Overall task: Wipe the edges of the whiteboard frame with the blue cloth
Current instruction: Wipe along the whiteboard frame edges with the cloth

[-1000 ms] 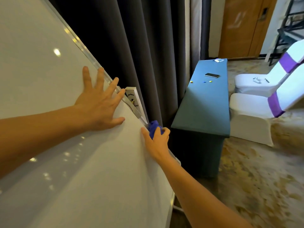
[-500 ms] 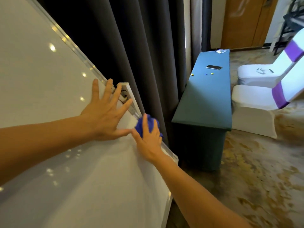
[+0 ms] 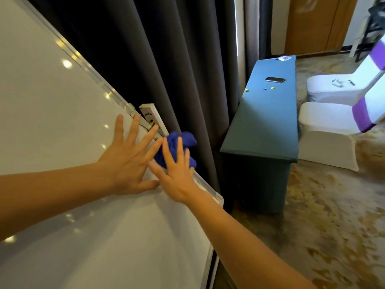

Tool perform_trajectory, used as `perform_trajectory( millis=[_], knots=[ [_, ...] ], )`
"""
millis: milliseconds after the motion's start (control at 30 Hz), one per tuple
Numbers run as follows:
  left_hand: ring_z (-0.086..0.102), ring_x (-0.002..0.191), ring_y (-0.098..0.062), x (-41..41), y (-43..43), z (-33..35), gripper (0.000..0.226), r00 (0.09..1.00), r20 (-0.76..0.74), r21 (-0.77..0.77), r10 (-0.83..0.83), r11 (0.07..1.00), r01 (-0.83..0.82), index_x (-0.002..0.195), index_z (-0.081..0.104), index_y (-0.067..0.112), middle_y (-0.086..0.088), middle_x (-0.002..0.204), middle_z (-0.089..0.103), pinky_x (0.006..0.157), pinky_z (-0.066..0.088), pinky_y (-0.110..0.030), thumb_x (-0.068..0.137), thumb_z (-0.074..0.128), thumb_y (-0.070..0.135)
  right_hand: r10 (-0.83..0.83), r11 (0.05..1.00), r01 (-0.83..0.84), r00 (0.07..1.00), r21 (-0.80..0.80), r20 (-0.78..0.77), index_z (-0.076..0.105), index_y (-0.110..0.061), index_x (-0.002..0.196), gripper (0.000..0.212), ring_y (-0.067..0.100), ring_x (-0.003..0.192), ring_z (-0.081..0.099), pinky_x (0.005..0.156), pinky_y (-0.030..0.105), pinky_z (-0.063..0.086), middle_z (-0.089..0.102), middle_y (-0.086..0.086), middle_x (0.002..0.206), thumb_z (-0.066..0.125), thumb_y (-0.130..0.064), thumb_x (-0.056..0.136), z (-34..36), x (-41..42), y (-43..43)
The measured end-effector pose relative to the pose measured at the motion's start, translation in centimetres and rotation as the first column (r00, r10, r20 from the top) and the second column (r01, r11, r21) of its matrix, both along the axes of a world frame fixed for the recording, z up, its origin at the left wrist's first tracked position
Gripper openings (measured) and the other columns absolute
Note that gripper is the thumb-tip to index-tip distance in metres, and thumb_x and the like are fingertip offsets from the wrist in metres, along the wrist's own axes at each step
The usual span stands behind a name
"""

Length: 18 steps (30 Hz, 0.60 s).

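Blue cloth (image 3: 184, 140) rides the frame (image 3: 208, 188), pressed by straight fingers (image 3: 179, 151) of the right hand (image 3: 177, 180); left hand (image 3: 127, 163) lies splayed flat; most edges likely remain.

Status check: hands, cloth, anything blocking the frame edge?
Left hand flat on the whiteboard. Right hand presses the blue cloth on the frame edge. White bracket sits on the edge just above the cloth.

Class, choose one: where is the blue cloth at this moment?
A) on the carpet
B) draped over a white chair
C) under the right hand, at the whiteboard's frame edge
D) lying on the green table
C: the right hand presses the blue cloth against the whiteboard frame with straight fingers.
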<state>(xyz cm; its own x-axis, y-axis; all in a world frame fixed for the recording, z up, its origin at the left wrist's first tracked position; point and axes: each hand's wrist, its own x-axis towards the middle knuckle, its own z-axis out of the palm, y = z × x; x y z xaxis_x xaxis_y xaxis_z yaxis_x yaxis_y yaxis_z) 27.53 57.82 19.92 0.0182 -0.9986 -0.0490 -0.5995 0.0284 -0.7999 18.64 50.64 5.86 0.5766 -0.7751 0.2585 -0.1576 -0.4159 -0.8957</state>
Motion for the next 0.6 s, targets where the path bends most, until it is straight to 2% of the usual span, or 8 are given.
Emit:
perform_trajectory(
  millis=[67, 133, 233, 300, 367, 500, 533, 600],
  knots=[
    [-0.028, 0.139, -0.054, 0.1, 0.1, 0.0, 0.113, 1.0, 0.002, -0.02, 0.021, 1.0, -0.021, 0.149, -0.022, 0.014, -0.018, 0.162, -0.017, 0.109, -0.007, -0.073, 0.066, -0.007, 0.089, -0.021, 0.994, 0.022, 1.0, -0.111, 0.007, -0.013, -0.063, 0.142, 0.077, 0.023, 0.139, -0.04, 0.093, 0.044, -0.033, -0.038, -0.026, 0.151, 0.027, -0.087, 0.081, 0.4, 0.7, -0.1],
    [-0.027, 0.139, -0.056, 0.0, 0.0, -0.1, 0.115, 0.998, 0.016, -0.034, 0.063, 0.997, -0.062, 0.151, -0.017, 0.011, -0.02, 0.161, -0.018, 0.11, -0.007, -0.073, 0.068, -0.002, 0.09, -0.078, 0.991, 0.071, 0.995, -0.111, -0.059, -0.016, -0.059, 0.144, 0.08, 0.027, 0.141, -0.037, 0.099, 0.054, -0.028, -0.039, -0.023, 0.152, 0.025, -0.087, 0.081, -1.7, -0.2, -0.4],
    [-0.028, 0.137, -0.058, 0.3, 0.2, -1.1, 0.118, 0.995, 0.041, -0.012, 0.095, 0.995, -0.095, 0.151, -0.016, 0.01, -0.02, 0.161, -0.02, 0.108, -0.008, -0.075, 0.068, 0.004, 0.091, -0.082, 0.995, 0.093, 0.959, 0.027, -0.27, -0.025, -0.061, 0.139, 0.083, 0.034, 0.145, -0.028, 0.107, 0.068, -0.015, -0.039, -0.015, 0.154, 0.012, -0.093, 0.071, -6.2, -3.1, -0.5],
    [-0.029, 0.135, -0.06, 0.3, 0.5, -1.7, 0.118, 0.993, 0.036, 0.007, 0.112, 0.994, -0.112, 0.151, -0.017, 0.011, -0.019, 0.161, -0.021, 0.107, -0.008, -0.076, 0.069, 0.006, 0.091, -0.025, 0.99, 0.072, 0.934, 0.119, -0.357, -0.029, -0.06, 0.136, 0.085, 0.037, 0.145, -0.025, 0.108, 0.069, -0.013, -0.035, -0.01, 0.157, 0.007, -0.094, 0.068, -7.2, -4.2, -0.6],
    [-0.031, 0.134, -0.061, 0.5, 0.9, -2.2, 0.117, 0.991, 0.043, 0.001, 0.13, 0.992, -0.13, 0.151, -0.017, 0.011, -0.02, 0.16, -0.023, 0.105, -0.01, -0.077, 0.069, 0.007, 0.091, 0.033, 0.995, 0.0, 0.944, 0.1, -0.33, -0.029, -0.058, 0.138, 0.086, 0.036, 0.144, -0.028, 0.106, 0.068, -0.018, -0.036, -0.011, 0.156, 0.009, -0.094, 0.07, -5.9, -3.5, -0.6],
    [-0.033, 0.131, -0.063, 0.5, 1.2, -2.0, 0.115, 0.989, 0.05, -0.005, 0.139, 0.99, -0.139, 0.151, -0.019, 0.01, -0.021, 0.16, -0.023, 0.102, -0.016, -0.079, 0.07, 0.004, 0.09, 0.041, 0.984, -0.075, 0.978, -0.163, -0.204, -0.024, -0.06, 0.14, 0.083, 0.03, 0.139, -0.039, 0.095, 0.055, -0.036, -0.041, -0.023, 0.15, 0.018, -0.092, 0.076, -1.4, -0.5, 0.8],
    [-0.032, 0.131, -0.063, 0.4, 1.2, -1.9, 0.116, 0.99, 0.052, 0.004, 0.129, 0.992, -0.13, 0.15, -0.02, 0.01, -0.021, 0.16, -0.023, 0.103, -0.016, -0.079, 0.07, 0.004, 0.089, 0.038, 0.979, -0.07, 0.985, -0.193, -0.168, -0.022, -0.06, 0.141, 0.082, 0.029, 0.138, -0.039, 0.094, 0.055, -0.036, -0.039, -0.026, 0.151, 0.021, -0.09, 0.079, -1.2, -0.2, 1.2],
    [-0.029, 0.133, -0.063, 0.3, 1.1, -1.9, 0.117, 0.992, 0.046, 0.015, 0.116, 0.993, -0.117, 0.15, -0.02, 0.009, -0.021, 0.16, -0.021, 0.103, -0.013, -0.079, 0.069, 0.004, 0.09, 0.025, 0.982, -0.051, 0.99, -0.183, -0.14, -0.019, -0.057, 0.144, 0.082, 0.028, 0.138, -0.04, 0.099, 0.063, -0.027, -0.037, -0.025, 0.152, 0.027, -0.086, 0.083, -2.5, -0.6, 1.4]
  ],
)
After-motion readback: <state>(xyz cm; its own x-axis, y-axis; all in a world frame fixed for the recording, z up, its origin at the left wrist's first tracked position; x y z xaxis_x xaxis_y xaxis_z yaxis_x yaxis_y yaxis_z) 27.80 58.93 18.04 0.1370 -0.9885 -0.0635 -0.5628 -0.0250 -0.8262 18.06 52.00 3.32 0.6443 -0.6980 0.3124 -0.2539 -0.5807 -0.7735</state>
